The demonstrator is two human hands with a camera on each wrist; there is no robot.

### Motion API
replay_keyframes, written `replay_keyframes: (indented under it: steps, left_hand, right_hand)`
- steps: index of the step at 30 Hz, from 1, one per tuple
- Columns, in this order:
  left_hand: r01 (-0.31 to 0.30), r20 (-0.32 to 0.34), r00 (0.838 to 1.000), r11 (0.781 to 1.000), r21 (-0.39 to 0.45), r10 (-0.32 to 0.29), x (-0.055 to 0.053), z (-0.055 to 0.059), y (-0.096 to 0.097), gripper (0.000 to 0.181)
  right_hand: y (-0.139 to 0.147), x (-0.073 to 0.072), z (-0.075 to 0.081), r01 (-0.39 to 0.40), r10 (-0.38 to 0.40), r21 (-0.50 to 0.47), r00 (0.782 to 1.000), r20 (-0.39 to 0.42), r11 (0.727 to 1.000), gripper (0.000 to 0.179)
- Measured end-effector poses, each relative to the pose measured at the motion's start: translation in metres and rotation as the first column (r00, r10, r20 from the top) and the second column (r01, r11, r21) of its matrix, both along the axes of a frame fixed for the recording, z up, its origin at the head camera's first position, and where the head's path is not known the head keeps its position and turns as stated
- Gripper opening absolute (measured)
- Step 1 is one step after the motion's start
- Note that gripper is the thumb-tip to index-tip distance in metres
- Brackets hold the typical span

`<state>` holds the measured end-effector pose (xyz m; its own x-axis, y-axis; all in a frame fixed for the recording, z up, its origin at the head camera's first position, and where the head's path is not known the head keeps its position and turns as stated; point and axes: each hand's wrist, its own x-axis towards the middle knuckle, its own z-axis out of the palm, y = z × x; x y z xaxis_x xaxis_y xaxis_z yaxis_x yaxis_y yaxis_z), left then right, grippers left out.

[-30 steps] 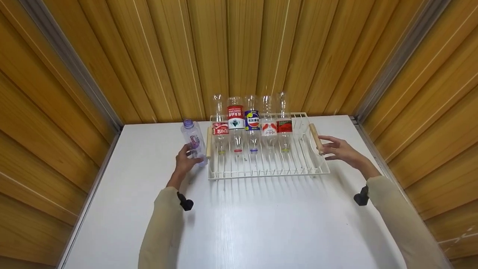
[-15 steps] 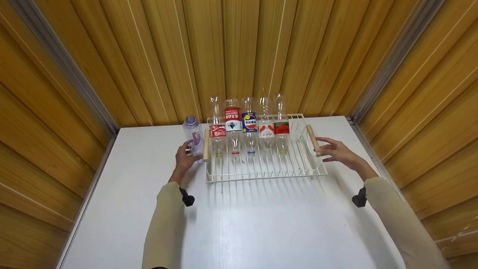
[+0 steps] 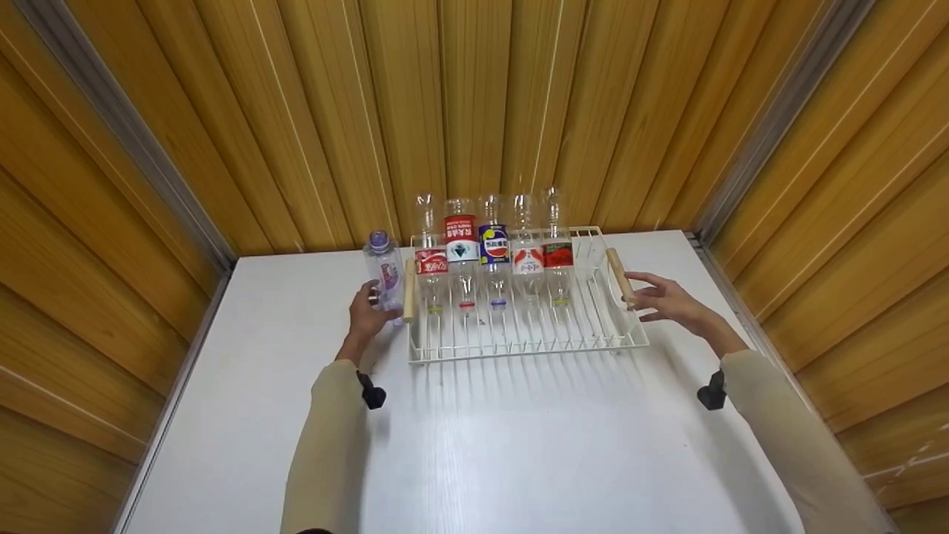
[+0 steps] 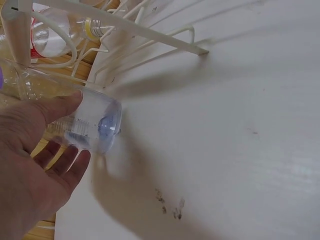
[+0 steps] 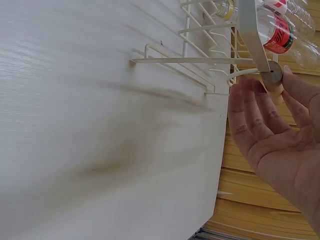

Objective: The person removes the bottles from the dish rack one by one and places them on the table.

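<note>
Beside wire rack [image 3: 519, 354], clear bottle [image 3: 387, 271], purplish top [image 3: 379, 239]

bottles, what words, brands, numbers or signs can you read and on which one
From the left in the head view:
First bottle: lettering too small to read.
Second bottle: pale lettering on red, too blurred.
Third bottle: probably "农夫山泉", upside down; smaller print unreadable.
Fourth bottle: round red, white and blue sign; lettering too blurred.
Fifth bottle: too blurred.
Sixth bottle: red label, too blurred.
No numbers readable.
</note>
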<state>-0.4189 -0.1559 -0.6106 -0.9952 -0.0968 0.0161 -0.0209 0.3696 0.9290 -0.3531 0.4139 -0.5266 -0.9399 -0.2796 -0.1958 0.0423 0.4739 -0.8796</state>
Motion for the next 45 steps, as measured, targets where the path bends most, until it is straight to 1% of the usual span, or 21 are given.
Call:
replay_keyframes:
  steps: [3, 5, 7, 9, 12, 14, 18, 20, 22, 23, 25, 27, 29, 31, 33, 37, 42, 45]
  left_hand:
    - [-0.002, 0.007, 1.0, 1.0, 0.001, 0.002, 0.005, 0.001, -0.006, 0.083]
    - [0.004, 0.03, 1.0, 1.0, 0.006, -0.004, 0.009, 0.001, -0.013, 0.082]
    - [0.011, 0.036, 0.999, 1.0, 0.004, -0.011, 0.014, 0.001, -0.021, 0.074]
    - [0.019, 0.018, 1.0, 1.0, 0.003, -0.019, 0.019, 0.003, -0.027, 0.064]
    - [0.036, -0.016, 0.999, 0.999, 0.032, -0.036, 0.029, 0.011, -0.03, 0.051]
    - [0.038, -0.035, 0.999, 0.998, 0.043, -0.037, 0.036, 0.017, -0.029, 0.045]
    - [0.066, -0.02, 0.998, 0.995, 0.078, -0.064, 0.053, 0.029, -0.025, 0.035]
    - [0.108, -0.012, 0.994, 0.99, 0.088, -0.107, 0.061, 0.034, -0.021, 0.033]
    - [0.178, -0.004, 0.984, 0.98, 0.095, -0.178, 0.067, 0.039, -0.015, 0.035]
    - [0.217, -0.004, 0.976, 0.972, 0.084, -0.218, 0.069, 0.041, -0.013, 0.037]
    - [0.297, -0.004, 0.955, 0.953, 0.055, -0.297, 0.073, 0.043, -0.008, 0.043]
    - [0.363, 0.005, 0.932, 0.932, 0.025, -0.363, 0.075, 0.044, -0.005, 0.051]
    - [0.409, 0.022, 0.912, 0.913, 0.008, -0.409, 0.077, 0.045, -0.003, 0.058]
    - [0.441, 0.027, 0.897, 0.898, 0.004, -0.441, 0.075, 0.045, -0.001, 0.065]
    - [0.464, 0.033, 0.885, 0.886, 0.008, -0.464, 0.073, 0.045, 0.0, 0.072]
    - [0.488, 0.042, 0.872, 0.873, 0.009, -0.488, 0.069, 0.047, 0.001, 0.078]
    - [0.499, 0.067, 0.864, 0.867, 0.011, -0.498, 0.069, 0.046, 0.0, 0.08]
    - [0.495, 0.081, 0.865, 0.869, 0.025, -0.495, 0.071, 0.045, 0.0, 0.08]
  right_hand:
    - [-0.002, -0.002, 0.0, -0.001, 0.001, 0.004, 1.0, 0.004, 1.0, 0.069]
    - [-0.004, -0.002, -0.001, -0.003, 0.003, 0.008, 1.0, 0.015, 1.0, 0.07]
    - [-0.006, -0.002, -0.002, -0.002, 0.002, 0.008, 1.0, 0.024, 1.0, 0.071]
    - [-0.007, -0.001, -0.001, -0.002, 0.002, 0.005, 1.0, 0.023, 1.0, 0.07]
    - [-0.004, 0.0, 0.0, -0.004, 0.004, -0.003, 1.0, 0.01, 1.0, 0.07]
    - [-0.002, 0.001, 0.0, -0.008, 0.008, -0.012, 1.0, 0.004, 1.0, 0.069]
    - [0.0, 0.002, 0.001, -0.009, 0.009, -0.011, 1.0, 0.007, 1.0, 0.07]
    - [0.0, 0.002, 0.001, -0.005, 0.005, -0.003, 1.0, 0.015, 1.0, 0.07]
    - [-0.001, 0.002, 0.002, -0.003, 0.003, -0.002, 1.0, 0.02, 1.0, 0.07]
    - [-0.001, 0.002, 0.002, -0.004, 0.004, -0.002, 1.0, 0.02, 1.0, 0.07]
    - [-0.002, 0.002, 0.003, -0.005, 0.005, -0.002, 1.0, 0.02, 1.0, 0.07]
    - [-0.002, 0.002, 0.003, -0.007, 0.007, 0.0, 1.0, 0.02, 1.0, 0.071]
    - [-0.002, 0.001, 0.004, -0.006, 0.006, 0.001, 1.0, 0.02, 1.0, 0.071]
    - [-0.002, 0.001, 0.004, -0.005, 0.005, 0.001, 1.0, 0.015, 1.0, 0.071]
    - [-0.002, 0.0, 0.005, -0.002, 0.002, 0.0, 1.0, 0.006, 1.0, 0.07]
    - [-0.002, -0.001, 0.006, -0.002, 0.003, 0.012, 1.0, -0.017, 1.0, 0.069]
    - [-0.004, -0.003, 0.01, 0.009, -0.008, 0.021, 0.999, -0.05, 1.0, 0.067]
    - [-0.005, -0.006, 0.014, 0.032, -0.029, 0.032, 0.996, -0.081, 0.999, 0.064]
